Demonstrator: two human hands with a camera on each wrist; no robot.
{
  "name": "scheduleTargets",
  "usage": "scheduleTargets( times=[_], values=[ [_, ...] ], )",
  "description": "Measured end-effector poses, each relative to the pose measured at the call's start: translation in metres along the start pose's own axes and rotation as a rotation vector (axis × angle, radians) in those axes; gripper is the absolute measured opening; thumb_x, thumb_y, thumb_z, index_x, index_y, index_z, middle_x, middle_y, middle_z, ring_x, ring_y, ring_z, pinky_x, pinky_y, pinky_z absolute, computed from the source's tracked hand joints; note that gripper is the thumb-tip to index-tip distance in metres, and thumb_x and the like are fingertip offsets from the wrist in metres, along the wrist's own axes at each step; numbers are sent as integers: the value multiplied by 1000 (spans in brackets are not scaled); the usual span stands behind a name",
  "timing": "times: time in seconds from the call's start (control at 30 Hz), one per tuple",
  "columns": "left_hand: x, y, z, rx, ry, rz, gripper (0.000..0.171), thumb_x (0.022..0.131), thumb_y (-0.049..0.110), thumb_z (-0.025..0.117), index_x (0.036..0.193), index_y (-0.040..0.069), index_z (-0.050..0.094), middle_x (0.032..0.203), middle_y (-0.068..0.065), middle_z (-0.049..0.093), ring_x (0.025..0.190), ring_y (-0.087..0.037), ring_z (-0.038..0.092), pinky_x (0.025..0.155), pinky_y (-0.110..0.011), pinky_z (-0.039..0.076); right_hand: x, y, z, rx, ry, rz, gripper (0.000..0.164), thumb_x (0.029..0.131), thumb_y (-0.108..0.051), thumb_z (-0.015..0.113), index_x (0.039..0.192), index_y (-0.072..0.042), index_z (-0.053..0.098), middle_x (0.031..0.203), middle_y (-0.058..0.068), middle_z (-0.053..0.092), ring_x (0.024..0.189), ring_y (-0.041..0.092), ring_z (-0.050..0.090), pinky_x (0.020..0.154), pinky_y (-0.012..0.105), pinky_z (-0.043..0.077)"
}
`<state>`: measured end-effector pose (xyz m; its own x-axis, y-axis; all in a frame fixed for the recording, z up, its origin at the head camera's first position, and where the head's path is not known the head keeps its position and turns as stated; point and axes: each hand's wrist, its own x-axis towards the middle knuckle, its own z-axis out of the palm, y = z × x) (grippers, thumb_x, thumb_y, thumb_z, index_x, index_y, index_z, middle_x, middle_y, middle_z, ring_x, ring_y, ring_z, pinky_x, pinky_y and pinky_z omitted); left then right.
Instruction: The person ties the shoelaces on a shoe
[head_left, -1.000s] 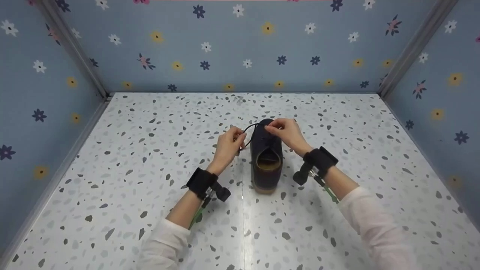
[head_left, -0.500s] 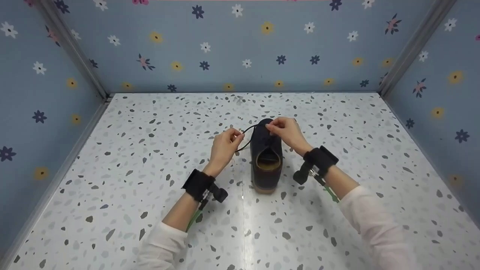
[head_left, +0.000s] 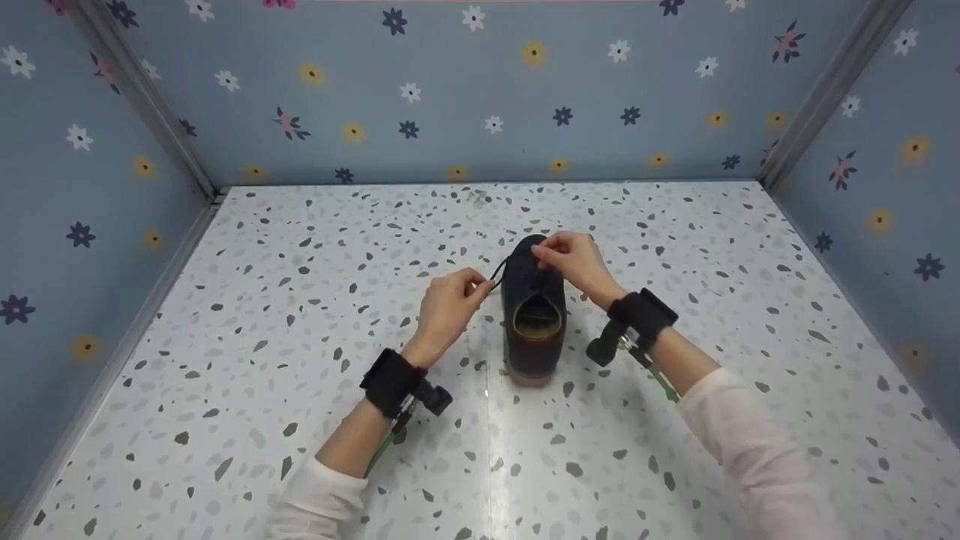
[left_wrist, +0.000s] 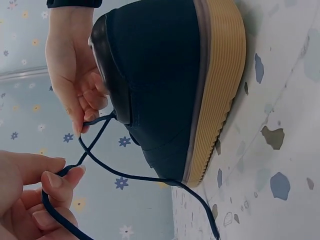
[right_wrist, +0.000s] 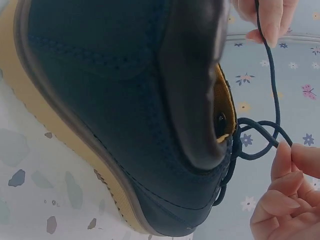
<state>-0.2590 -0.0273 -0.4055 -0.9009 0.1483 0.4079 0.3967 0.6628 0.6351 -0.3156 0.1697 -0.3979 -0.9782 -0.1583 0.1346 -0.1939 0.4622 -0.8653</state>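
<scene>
Blue flowered walls (head_left: 465, 97), speckled terrazzo floor (head_left: 300, 247)

White sleeves (head_left: 750, 442), black wrist straps (head_left: 391, 381), green cables (head_left: 384, 442)

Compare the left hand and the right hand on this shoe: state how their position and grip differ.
The left hand is off to the side of the navy shoe, holding the dark lace out away from it; the right hand sits over the shoe's front, pinching the lace close to the upper. The left hand is nearer the person, the right farther. Both wear black wrist straps and grip the same lace.
</scene>
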Motion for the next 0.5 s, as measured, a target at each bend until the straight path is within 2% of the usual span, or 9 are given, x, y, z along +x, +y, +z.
scheduleTargets(
  times=[0.13,0.17,0.3,0.5],
  values=[
    [-4,10,-3,65,-3,64,20,69,34,45,68,16,54,45,7,39,36,-6,33,33,-22,25,1,1,-1,10,-6,3,20,67,-28,50,73,-9,53,61,5,52,57,17,48,43,25,33],
    [-5,13,-3,76,-9,84,20,70,34,44,68,16,54,45,8,39,36,-6,33,33,-21,25,-9,-19,-2,-9,8,6,21,66,-28,51,73,-8,52,61,6,52,57,18,49,43,26,34],
    [-9,24,-4,120,-29,152,21,71,33,43,70,16,54,47,10,39,37,-4,33,34,-20,25,-9,-19,-2,3,2,8,21,67,-25,51,74,-5,52,62,10,52,58,21,49,42,22,33],
    [-19,44,0,186,-46,217,16,70,32,45,67,18,53,51,10,42,42,-4,36,36,-19,27,-9,-19,-2,-1,5,7,23,66,-27,51,73,-5,52,61,9,52,58,20,49,42,23,32]
  ],
)
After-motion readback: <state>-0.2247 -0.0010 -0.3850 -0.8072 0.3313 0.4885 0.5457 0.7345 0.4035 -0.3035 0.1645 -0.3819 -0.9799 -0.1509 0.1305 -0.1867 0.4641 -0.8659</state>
